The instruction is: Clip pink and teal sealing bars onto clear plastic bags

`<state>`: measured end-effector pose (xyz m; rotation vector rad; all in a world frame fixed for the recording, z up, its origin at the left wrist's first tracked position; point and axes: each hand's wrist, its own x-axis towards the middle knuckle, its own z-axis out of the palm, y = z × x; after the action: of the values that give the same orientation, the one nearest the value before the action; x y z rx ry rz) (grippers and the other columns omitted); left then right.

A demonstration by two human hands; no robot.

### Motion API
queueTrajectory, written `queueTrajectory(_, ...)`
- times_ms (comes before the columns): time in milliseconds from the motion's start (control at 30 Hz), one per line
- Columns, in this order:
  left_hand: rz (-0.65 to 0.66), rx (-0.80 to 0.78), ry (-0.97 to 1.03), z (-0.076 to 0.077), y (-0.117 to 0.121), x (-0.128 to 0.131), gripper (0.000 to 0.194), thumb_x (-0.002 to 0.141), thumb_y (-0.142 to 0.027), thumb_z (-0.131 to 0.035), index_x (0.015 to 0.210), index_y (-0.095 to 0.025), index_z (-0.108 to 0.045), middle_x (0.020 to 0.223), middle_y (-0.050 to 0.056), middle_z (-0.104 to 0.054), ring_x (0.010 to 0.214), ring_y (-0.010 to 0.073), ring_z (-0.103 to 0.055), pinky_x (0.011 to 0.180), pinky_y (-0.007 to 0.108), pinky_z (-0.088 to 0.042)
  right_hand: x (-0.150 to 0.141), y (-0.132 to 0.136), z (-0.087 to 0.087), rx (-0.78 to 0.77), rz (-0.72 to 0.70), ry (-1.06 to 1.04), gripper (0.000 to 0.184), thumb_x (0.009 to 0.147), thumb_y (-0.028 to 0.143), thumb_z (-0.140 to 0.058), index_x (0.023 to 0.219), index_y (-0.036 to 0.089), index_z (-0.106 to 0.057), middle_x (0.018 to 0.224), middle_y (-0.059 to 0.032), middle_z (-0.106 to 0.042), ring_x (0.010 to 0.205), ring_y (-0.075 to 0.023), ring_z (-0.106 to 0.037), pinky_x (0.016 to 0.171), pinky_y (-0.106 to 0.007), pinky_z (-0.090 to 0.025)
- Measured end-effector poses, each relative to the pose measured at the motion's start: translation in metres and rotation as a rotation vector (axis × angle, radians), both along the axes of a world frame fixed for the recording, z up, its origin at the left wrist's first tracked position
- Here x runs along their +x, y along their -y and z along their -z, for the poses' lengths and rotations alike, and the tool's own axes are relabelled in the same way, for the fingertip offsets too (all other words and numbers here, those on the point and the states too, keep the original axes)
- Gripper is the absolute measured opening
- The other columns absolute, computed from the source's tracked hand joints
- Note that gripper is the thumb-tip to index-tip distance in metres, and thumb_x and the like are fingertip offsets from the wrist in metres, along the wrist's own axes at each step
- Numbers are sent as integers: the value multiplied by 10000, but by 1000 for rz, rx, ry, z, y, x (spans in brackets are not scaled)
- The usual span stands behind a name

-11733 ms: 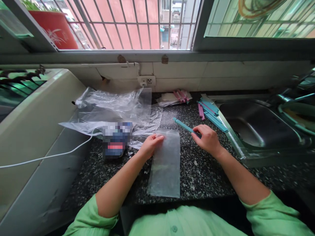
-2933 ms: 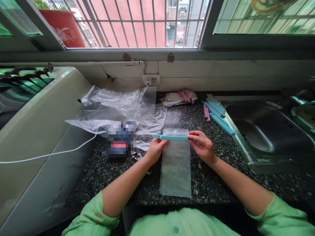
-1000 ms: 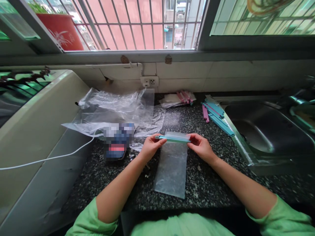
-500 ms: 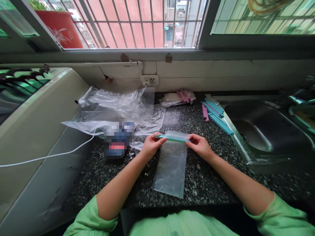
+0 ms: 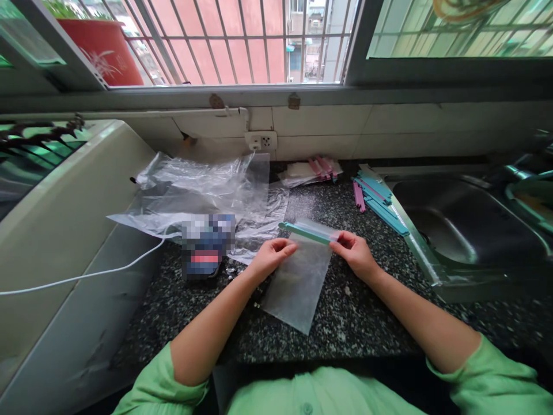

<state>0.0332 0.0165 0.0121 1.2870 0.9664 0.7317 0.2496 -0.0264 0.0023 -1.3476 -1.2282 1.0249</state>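
Observation:
A clear plastic bag (image 5: 298,282) hangs slanted over the counter, its lower end toward me. Across its upper part runs a teal bag sealing clip (image 5: 305,232), with a strip of bag showing beyond it. My right hand (image 5: 358,253) is closed, thumb and fingers pinching the bag's upper right corner at the clip's right end. My left hand (image 5: 271,256) is closed at the bag's left edge, just below the clip, thumb against the fingers. The clip's left end sticks out free above that hand.
More teal sealing clips (image 5: 382,207) and a pink clip (image 5: 358,197) lie beside the metal sink (image 5: 458,225). Pink clips rest on a stack of bags (image 5: 298,172) by the wall. Large plastic sheeting (image 5: 207,184), a pixelated object (image 5: 207,248) and a white cable (image 5: 116,268) are at left.
My left hand has let go of the clip's left end and moved slightly down to the bag's edge. The clip now tilts down to the right, and the bag's lower end has swung left.

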Motion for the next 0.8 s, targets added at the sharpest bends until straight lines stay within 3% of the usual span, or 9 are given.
queueTrajectory(100, 121, 24, -126, -1, 1, 0, 393, 562, -515, -648, 542, -132, -567, 499, -41, -452, 521, 82, -367, 528, 219, -259, 3, -1, 0, 35, 82, -25, 278, 619, 431, -686, 720, 191, -590, 673, 9, -596, 624, -132, -525, 627, -264, -433)
queueTrajectory(233, 172, 23, -153, 1, 2, 0, 414, 564, -539, -629, 512, -145, -510, 469, -59, -386, 483, 67, -305, 494, 221, -219, 5, -2, 1, 69, 149, -58, 306, 615, 452, -692, 746, 193, -595, 716, 1, -613, 667, -138, -542, 671, -273, -443)
queueTrajectory(500, 320, 58, -192, 3, 3, -5, 417, 609, -517, -638, 491, -146, -489, 460, -60, -374, 474, 65, -310, 457, 208, -220, 5, -2, 0, 50, 106, -20, 320, 618, 477, -687, 739, 192, -604, 715, -5, -624, 668, -144, -556, 669, -278, -461)
queueTrajectory(633, 167, 53, -79, 3, 3, -2, 377, 572, -506, -681, 567, -146, -569, 507, -37, -468, 507, 83, -377, 469, 209, -258, -1, 2, 0, -1, -16, 8, 331, 613, 492, -685, 737, 194, -607, 722, -13, -631, 669, -155, -571, 670, -290, -478)
queueTrajectory(800, -90, -85, 70, 6, 3, 4, 444, 459, -542, -734, 561, -128, -608, 487, -38, -506, 488, 73, -394, 497, 213, -298, -11, 5, 0, -36, -116, 15, 342, 610, 490, -688, 755, 193, -597, 731, -13, -636, 689, -159, -584, 676, -291, -484)
